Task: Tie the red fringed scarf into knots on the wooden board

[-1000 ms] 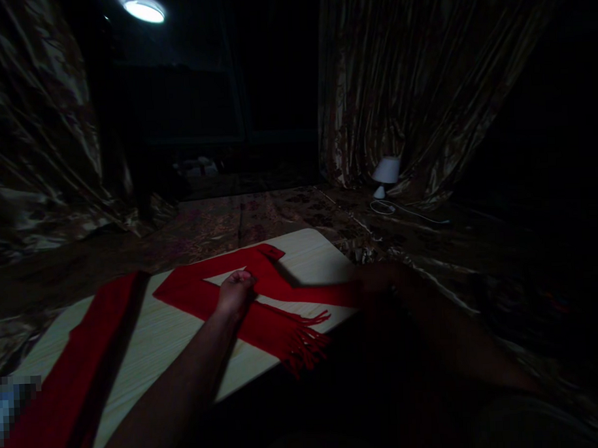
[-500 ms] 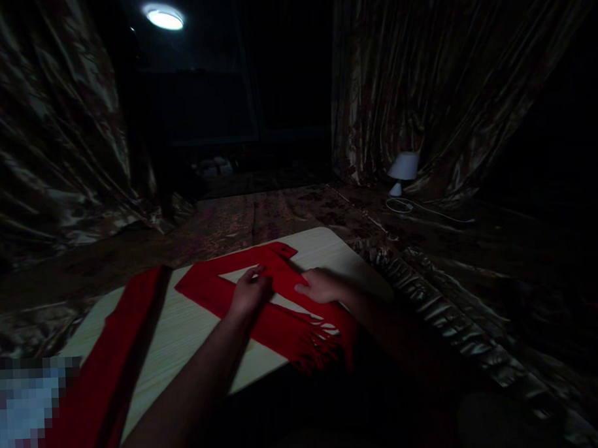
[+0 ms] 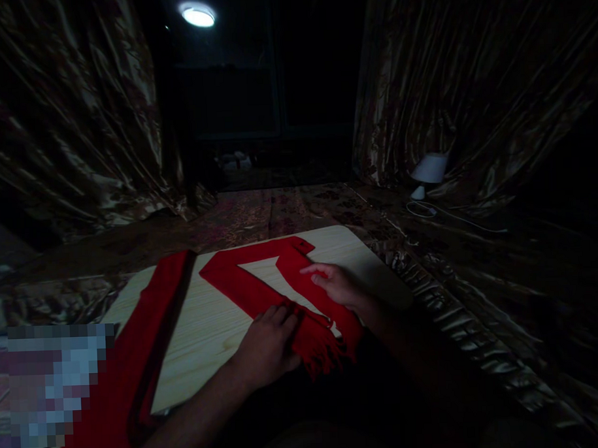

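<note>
A red fringed scarf (image 3: 251,250) lies bent in angled folds on a pale wooden board (image 3: 205,338). Near its fringed end, my left hand (image 3: 273,336) is closed on the scarf's lower strip. My right hand (image 3: 333,283) hovers over or rests lightly on the right strip, fingers apart and pointing left. Whether it touches the cloth is hard to tell. Along the board's left side runs another length of red cloth (image 3: 136,334), with a dark edge.
Beyond the board is patterned cloth (image 3: 279,208). A small white lamp (image 3: 430,168) with a cord stands at the back right. Curtains (image 3: 402,83) hang on both sides of a dark window. Ruffled trim (image 3: 459,323) runs along the right.
My left hand has moved down from the middle of the scarf to the strip near the fringe. My right hand's fingers have lifted and spread. The view has shifted, moving the scene rightward.
</note>
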Demonstrator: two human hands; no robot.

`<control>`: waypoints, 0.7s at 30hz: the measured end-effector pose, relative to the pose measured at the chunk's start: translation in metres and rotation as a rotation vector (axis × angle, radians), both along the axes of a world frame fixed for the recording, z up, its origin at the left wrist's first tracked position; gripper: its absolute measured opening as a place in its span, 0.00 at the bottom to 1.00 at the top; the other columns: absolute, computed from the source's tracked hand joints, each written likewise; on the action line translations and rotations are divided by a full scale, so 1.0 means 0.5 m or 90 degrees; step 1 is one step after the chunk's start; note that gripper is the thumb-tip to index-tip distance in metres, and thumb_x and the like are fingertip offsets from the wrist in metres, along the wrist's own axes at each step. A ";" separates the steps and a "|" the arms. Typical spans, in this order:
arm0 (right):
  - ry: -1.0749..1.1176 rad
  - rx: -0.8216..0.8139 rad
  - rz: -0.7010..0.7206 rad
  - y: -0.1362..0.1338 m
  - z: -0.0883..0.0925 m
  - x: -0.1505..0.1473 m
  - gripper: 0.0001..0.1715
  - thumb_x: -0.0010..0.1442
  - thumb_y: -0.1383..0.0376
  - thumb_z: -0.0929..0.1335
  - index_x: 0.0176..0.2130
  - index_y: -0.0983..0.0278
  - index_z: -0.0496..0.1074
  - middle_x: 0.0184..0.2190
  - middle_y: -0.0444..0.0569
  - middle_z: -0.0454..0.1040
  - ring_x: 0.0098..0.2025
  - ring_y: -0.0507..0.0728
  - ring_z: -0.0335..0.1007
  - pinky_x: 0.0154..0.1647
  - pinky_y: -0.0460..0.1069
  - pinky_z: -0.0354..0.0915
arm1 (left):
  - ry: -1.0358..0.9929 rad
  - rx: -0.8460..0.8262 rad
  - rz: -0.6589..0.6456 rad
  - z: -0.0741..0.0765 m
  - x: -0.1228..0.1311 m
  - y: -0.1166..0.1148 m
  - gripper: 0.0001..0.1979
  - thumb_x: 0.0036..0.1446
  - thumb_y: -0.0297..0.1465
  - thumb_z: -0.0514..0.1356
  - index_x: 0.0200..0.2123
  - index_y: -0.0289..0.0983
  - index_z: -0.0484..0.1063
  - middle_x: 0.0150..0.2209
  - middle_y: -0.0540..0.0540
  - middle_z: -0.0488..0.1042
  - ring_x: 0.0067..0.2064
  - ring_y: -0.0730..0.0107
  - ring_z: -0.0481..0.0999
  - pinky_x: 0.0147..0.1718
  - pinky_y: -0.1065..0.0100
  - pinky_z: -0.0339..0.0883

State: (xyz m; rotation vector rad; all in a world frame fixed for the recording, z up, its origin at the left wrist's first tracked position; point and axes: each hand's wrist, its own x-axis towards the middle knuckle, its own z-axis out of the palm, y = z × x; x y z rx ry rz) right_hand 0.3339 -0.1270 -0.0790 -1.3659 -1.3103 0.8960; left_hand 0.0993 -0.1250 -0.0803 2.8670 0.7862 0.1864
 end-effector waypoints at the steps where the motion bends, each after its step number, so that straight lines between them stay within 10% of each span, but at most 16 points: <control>1: 0.007 -0.005 0.001 -0.001 -0.003 -0.005 0.19 0.59 0.66 0.65 0.48 0.63 0.77 0.41 0.48 0.80 0.45 0.57 0.73 0.49 0.52 0.68 | -0.012 0.003 0.002 -0.003 0.004 -0.005 0.30 0.52 0.39 0.64 0.58 0.37 0.71 0.59 0.34 0.69 0.59 0.44 0.66 0.54 0.51 0.64; 6: 0.116 -0.057 -0.065 0.012 -0.019 -0.016 0.17 0.55 0.67 0.67 0.45 0.64 0.77 0.36 0.48 0.80 0.38 0.56 0.75 0.46 0.52 0.69 | -0.142 -0.073 0.053 -0.015 0.007 0.008 0.19 0.58 0.30 0.56 0.52 0.38 0.74 0.50 0.37 0.75 0.51 0.55 0.73 0.50 0.58 0.66; 15: 0.269 -0.155 -0.076 0.024 -0.031 -0.070 0.26 0.51 0.71 0.68 0.51 0.65 0.75 0.45 0.52 0.80 0.45 0.58 0.77 0.56 0.56 0.67 | -0.745 -0.386 0.406 0.031 -0.011 0.158 0.13 0.54 0.41 0.58 0.27 0.37 0.69 0.22 0.53 0.68 0.23 0.73 0.65 0.23 0.73 0.59; 21: 0.218 -0.170 0.062 0.020 -0.050 -0.208 0.29 0.53 0.73 0.66 0.55 0.63 0.71 0.47 0.50 0.79 0.49 0.58 0.76 0.58 0.56 0.66 | -0.670 -0.408 0.269 0.103 0.011 0.167 0.19 0.57 0.46 0.57 0.32 0.35 0.74 0.26 0.49 0.74 0.27 0.69 0.71 0.28 0.70 0.65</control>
